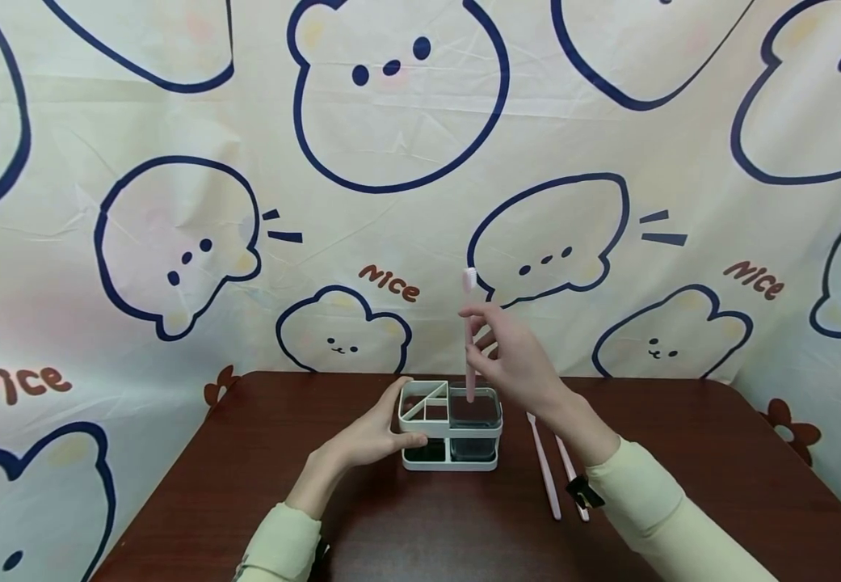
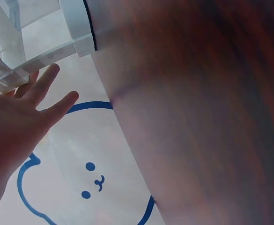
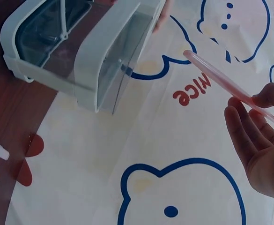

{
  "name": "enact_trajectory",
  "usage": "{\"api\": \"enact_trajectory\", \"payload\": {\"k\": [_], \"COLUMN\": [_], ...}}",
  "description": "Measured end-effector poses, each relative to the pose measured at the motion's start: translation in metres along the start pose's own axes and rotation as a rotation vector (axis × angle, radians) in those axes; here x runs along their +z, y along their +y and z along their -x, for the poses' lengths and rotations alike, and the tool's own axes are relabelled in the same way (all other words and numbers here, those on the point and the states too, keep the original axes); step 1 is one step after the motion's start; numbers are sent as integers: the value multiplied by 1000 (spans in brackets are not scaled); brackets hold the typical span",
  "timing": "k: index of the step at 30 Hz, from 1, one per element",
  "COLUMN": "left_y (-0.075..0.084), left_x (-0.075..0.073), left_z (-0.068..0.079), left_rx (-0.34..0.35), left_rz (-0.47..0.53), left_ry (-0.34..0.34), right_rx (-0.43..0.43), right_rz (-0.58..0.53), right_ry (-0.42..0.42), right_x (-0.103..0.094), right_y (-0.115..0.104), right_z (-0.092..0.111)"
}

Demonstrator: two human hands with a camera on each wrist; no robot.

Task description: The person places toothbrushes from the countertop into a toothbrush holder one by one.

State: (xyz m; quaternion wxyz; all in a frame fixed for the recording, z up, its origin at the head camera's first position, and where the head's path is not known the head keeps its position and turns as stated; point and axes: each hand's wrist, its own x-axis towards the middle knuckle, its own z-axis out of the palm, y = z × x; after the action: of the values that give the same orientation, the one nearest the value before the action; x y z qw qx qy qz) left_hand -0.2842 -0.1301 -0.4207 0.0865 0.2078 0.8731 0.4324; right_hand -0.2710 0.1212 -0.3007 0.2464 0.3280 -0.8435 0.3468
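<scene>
A pale toothbrush holder [image 1: 426, 432] with divided compartments and a clear cup-like section on its right stands near the table's back edge. My left hand [image 1: 372, 436] grips its left side, thumb at the front and fingers toward the back; the left wrist view shows fingers [image 2: 45, 86] against the holder's frame [image 2: 78, 28]. My right hand [image 1: 522, 356] pinches a pink toothbrush [image 1: 470, 364] upright, head up. In the right wrist view, the handle's lower end [image 3: 193, 56] is above the holder's open top, apart from it.
Two more toothbrushes, one pink [image 1: 545, 469] and one paler [image 1: 571, 477], lie on the dark wooden table [image 1: 267, 501] right of the holder, near my right forearm. A cartoon-printed cloth [image 1: 391, 226] hangs right behind the table.
</scene>
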Motion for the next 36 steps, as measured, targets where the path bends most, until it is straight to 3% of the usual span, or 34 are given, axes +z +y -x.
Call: {"api": "enact_trajectory", "payload": {"k": [9,21,36], "left_y": [-4,-4,-3], "left_x": [1,0,0], "left_z": [-2,-2,0], "left_rx": [10,16,-18], "left_rz": [4,10,20], "left_ry": [-5,-10,-15], "right_rx": [-36,-21,-46], "right_rz": [-10,-34,58], "right_ry": [26,50,38], "right_x": [16,34,59], "right_y": [-3,-4,5], "right_z": [-3,-4,0]}}
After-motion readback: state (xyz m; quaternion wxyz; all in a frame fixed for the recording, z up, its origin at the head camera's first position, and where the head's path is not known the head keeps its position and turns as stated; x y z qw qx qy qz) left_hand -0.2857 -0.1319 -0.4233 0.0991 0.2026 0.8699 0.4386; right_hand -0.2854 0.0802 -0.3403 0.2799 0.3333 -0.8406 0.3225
